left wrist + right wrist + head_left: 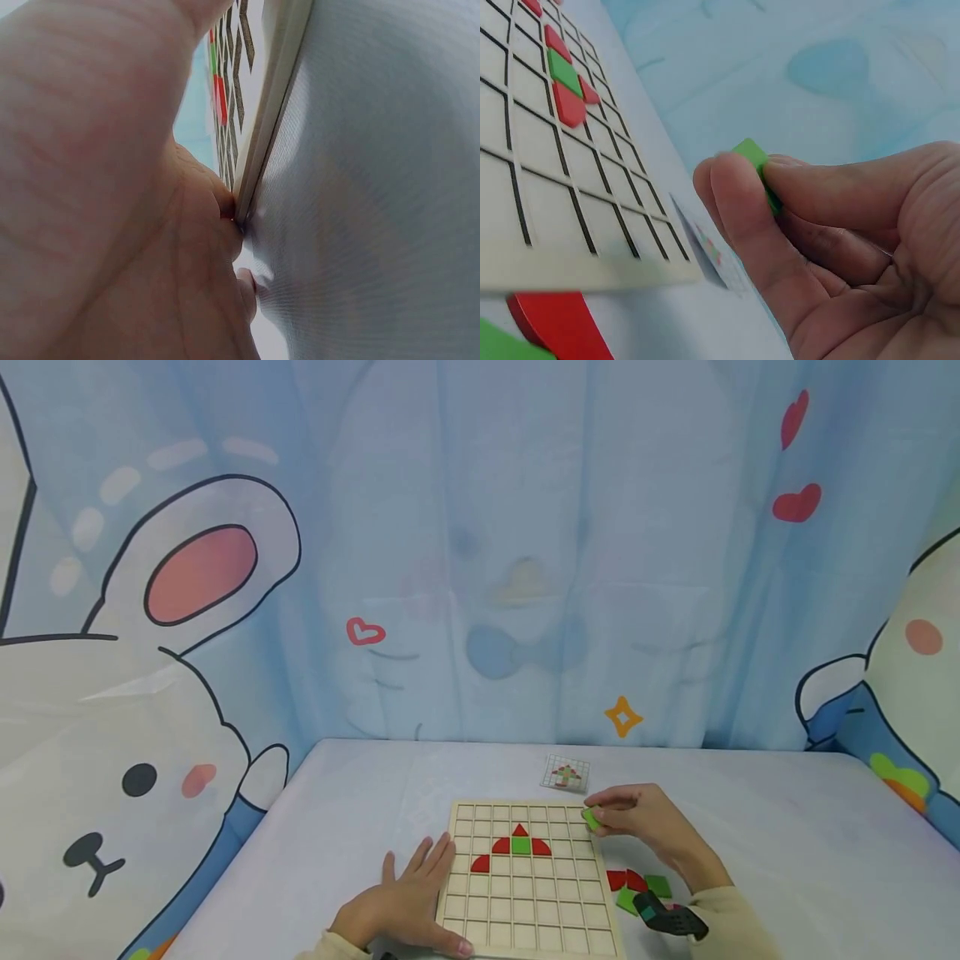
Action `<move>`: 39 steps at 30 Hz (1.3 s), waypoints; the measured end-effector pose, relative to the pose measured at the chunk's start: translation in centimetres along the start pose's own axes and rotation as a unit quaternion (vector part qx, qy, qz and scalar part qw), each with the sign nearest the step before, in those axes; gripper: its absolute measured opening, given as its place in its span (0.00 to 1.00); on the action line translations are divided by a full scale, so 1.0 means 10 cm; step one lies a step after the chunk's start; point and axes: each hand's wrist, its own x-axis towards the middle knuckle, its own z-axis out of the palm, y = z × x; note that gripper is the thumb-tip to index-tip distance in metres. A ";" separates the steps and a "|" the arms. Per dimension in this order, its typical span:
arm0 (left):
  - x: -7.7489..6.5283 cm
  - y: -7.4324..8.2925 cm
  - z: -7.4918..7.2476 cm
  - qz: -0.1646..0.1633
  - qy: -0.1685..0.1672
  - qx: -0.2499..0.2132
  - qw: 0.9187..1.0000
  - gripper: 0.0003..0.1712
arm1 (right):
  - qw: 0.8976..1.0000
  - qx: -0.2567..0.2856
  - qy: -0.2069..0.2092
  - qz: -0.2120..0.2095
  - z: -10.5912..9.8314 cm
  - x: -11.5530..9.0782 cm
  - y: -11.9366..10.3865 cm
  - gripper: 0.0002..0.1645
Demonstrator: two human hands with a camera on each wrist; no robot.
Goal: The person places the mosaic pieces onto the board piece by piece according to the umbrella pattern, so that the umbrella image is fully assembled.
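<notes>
A wooden grid board point(542, 913) lies on the table. On its upper half sit a red triangle point(519, 831), a green square point(521, 846) right below it and red quarter-round tiles point(541, 847) on either side. One more red quarter-round tile point(481, 863) is lower left. My left hand point(408, 897) rests at the board's left edge, fingers spread and straight, thumb by the near corner. Between thumb and fingers my right hand point(637, 818) pinches a green tile point(751, 154), raised near the board's upper right corner. Its full outline is partly covered by the fingers.
Right of the board lie loose red tiles point(636, 881) and green tiles point(658, 886), partly behind the right wrist's black strap point(667, 918). A small pattern card point(566, 773) lies beyond the board's far edge. A printed blue curtain point(517, 568) hangs behind the white table point(390, 777).
</notes>
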 end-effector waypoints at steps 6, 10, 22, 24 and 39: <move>-0.06 0.10 -0.05 -0.008 0.003 0.006 1.000 0.79 | 0.999 0.027 -0.022 -0.021 0.16 0.01 -0.07 0.18; -0.07 0.12 -0.06 -0.013 0.004 0.011 1.000 0.77 | 0.999 0.040 -0.023 -0.021 0.28 0.02 -0.12 0.16; -0.02 0.00 0.00 0.008 0.006 -0.007 1.000 0.83 | 0.998 0.021 -0.048 -0.037 0.60 0.05 -0.20 0.13; -0.02 0.00 0.00 0.009 0.009 -0.005 1.000 0.83 | 0.998 0.001 -0.049 -0.047 0.66 0.06 -0.20 0.12; -0.07 0.04 -0.06 0.013 -0.007 -0.004 1.000 0.81 | 0.996 0.033 -0.076 -0.041 1.04 0.03 -0.18 0.07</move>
